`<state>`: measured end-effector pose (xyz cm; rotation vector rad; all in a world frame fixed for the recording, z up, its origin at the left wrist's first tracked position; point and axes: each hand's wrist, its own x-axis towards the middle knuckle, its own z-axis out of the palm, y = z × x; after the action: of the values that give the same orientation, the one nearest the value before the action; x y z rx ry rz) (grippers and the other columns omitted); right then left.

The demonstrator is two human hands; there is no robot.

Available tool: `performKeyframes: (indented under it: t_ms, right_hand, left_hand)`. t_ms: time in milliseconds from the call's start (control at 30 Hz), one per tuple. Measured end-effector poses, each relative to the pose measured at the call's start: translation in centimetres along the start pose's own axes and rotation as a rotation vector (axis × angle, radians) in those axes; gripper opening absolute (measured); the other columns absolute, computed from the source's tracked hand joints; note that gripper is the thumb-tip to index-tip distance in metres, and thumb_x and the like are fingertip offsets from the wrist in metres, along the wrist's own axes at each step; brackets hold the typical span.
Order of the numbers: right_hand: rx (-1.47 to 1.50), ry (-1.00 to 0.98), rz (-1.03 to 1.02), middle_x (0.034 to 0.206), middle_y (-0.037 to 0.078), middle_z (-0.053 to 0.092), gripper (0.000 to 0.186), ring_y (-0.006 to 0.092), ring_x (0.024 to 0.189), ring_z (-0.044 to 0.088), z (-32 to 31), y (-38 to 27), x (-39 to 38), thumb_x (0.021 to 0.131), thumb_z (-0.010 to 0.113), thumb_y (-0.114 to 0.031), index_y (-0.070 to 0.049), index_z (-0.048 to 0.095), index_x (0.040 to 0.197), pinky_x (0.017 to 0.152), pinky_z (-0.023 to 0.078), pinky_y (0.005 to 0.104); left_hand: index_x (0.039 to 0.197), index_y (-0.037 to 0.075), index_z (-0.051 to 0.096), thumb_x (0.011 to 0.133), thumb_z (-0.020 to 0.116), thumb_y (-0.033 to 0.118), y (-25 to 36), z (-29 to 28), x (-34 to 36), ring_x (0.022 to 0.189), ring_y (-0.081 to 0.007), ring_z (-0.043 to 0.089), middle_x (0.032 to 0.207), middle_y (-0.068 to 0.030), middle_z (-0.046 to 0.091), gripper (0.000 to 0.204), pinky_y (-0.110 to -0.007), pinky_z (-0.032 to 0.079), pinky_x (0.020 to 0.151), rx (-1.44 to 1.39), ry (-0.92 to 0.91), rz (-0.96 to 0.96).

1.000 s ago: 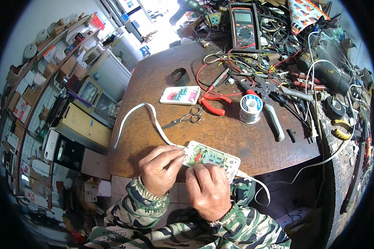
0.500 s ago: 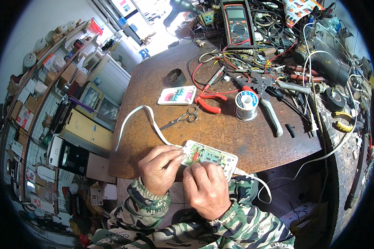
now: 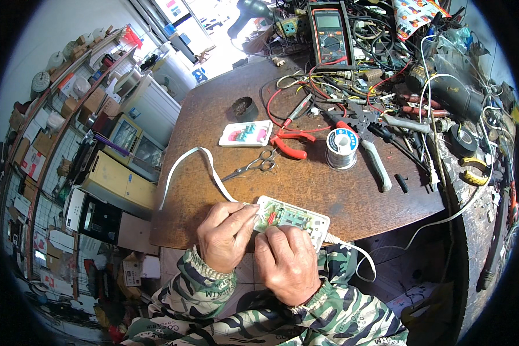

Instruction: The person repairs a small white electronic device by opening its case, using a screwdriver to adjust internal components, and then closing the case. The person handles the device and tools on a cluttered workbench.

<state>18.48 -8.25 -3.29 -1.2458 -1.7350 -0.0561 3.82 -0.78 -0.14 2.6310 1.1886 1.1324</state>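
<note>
An open white plastic casing (image 3: pixel 316 229) lies near the table's front edge, with a green circuit board (image 3: pixel 289 215) and red parts inside. My left hand (image 3: pixel 225 233) is closed in a pinch at its left end, beside a flat white cable (image 3: pixel 214 173); what the fingertips hold is too small to make out. My right hand (image 3: pixel 288 265) grips the casing's lower edge with curled fingers. A thinner white cord (image 3: pixel 360 249) leaves the casing's right end. Behind lie scissors (image 3: pixel 245 172), red-handled pliers (image 3: pixel 289 149), a solder spool (image 3: pixel 342 154) and a small white cover (image 3: pixel 242 134).
The wooden table (image 3: pixel 184 225) holds a multimeter (image 3: pixel 328 32), a dark round tin (image 3: pixel 245 108), a crimping tool (image 3: pixel 376 167) and tangled cables (image 3: pixel 375 49). A cluttered side ledge (image 3: pixel 476 230) runs along the right. Shelves (image 3: pixel 69 104) and pale cabinets (image 3: pixel 115 176) stand at the left.
The view has shifted slightly. Both hands stay at the casing; the left fingertips have moved only very slightly at its left end.
</note>
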Motion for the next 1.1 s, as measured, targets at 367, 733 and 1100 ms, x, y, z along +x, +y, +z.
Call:
performKeyframes:
  t_ms: [367, 733, 1100]
  right_hand:
    - [-0.017, -0.011, -0.060, 0.105, 0.013, 0.064, 0.031, 0.0280, 0.095, 0.061, -0.1, -0.1, 0.2, 0.080, 0.067, -0.013, 0.004, 0.070, 0.105, 0.077, 0.051, 0.0395]
    - [-0.039, -0.048, -0.069, 0.109, 0.013, 0.070, 0.035, 0.0303, 0.096, 0.069, -4.5, 0.2, -0.3, 0.078, 0.078, -0.004, 0.001, 0.074, 0.112, 0.082, 0.058, 0.0415]
    - [-0.179, -0.003, 0.075, 0.091, 0.014, 0.070, 0.027, 0.0302, 0.077, 0.069, -11.7, 2.1, 3.1, 0.075, 0.084, 0.002, 0.000, 0.073, 0.100, 0.066, 0.055, 0.0378]
  left_hand:
    - [0.107, 0.001, 0.081, 0.080, 0.082, -0.008, 0.2, -0.5, -0.1, 0.087, -0.0294, 0.073, 0.096, -0.0146, 0.073, 0.029, -0.039, 0.059, 0.076, 0.021, -0.001, 0.014]
    - [0.104, -0.001, 0.080, 0.080, 0.082, -0.008, -0.3, 0.1, -0.3, 0.085, -0.0317, 0.072, 0.095, -0.0149, 0.071, 0.025, -0.040, 0.058, 0.073, -0.050, 0.059, 0.013]
    - [0.102, -0.002, 0.079, 0.079, 0.081, -0.005, -0.7, 0.4, -0.2, 0.087, -0.0336, 0.070, 0.096, -0.0136, 0.071, 0.023, -0.042, 0.057, 0.076, -0.138, 0.067, 0.037]
